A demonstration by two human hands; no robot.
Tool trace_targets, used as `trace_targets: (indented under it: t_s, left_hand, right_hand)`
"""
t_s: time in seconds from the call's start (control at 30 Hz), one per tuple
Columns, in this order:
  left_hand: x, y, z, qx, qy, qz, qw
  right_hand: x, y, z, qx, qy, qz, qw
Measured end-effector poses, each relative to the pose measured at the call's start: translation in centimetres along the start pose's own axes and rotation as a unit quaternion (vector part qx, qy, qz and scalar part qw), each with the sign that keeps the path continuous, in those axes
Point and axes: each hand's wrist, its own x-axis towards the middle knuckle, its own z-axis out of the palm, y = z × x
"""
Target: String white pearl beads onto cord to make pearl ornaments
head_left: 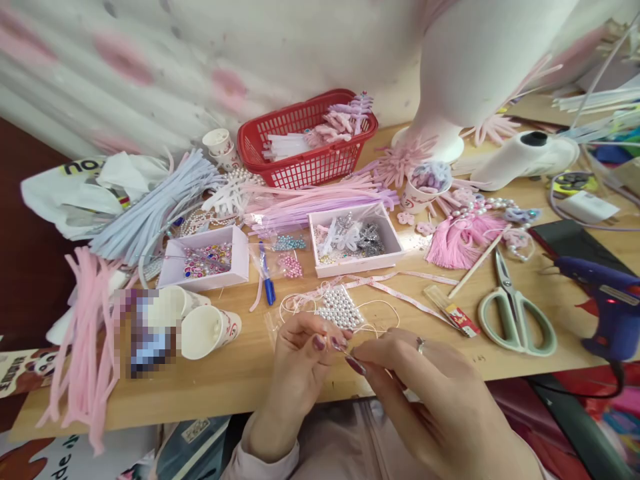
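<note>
While both hands meet just above the near edge of the table (225, 383), the head view shows their fingers drawn in close together. The left hand (297, 370) is nearly closed, thumb against fingertips, pinching a small piece (345, 352) too tiny to make out. Thumb and forefinger of the right hand (425, 387) come together at that same spot, its other fingers curled; whether it grips the piece as well, I cannot tell.

Just beyond the fingertips lies a packet of white beads (343, 308), with loops of thin white cord (391, 304) around it. Behind the packet stands a white box (357, 268) of clear and silvery bits, and behind that a red basket (313, 170). Scissors (506, 283) and a blue glue gun (607, 293) lie to the right; paper cups (200, 333) are on the left.
</note>
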Motion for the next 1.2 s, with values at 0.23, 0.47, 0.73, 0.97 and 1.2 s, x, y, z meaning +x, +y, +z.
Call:
trace_targets:
  t_s: [0.23,0.47,0.73,0.97,1.2]
  left_hand:
    - [-0.3,0.0,0.4,0.025,-0.027,0.007,0.999]
    - [-0.4,0.2,0.5,0.120,-0.005,0.040,0.992]
    - [-0.6,0.1,0.2,0.159,0.008,0.074,0.985]
    - [-0.7,0.1,0.4,0.172,0.011,0.083,0.982]
    - [-0.7,0.1,0.5,0.159,0.005,0.090,0.983]
  right_hand:
    - [0.1,-0.6,-1.3,0.014,-0.011,-0.009,1.000]
    - [-0.1,-0.7,-1.3,0.072,-0.046,0.055,0.995]
    - [-0.5,-0.6,-1.1,0.058,-0.053,0.080,0.994]
    - [-0.4,-0.6,-1.2,0.054,-0.046,0.073,0.995]
    - [-0.5,-0.9,-1.3,0.049,-0.045,0.073,0.995]
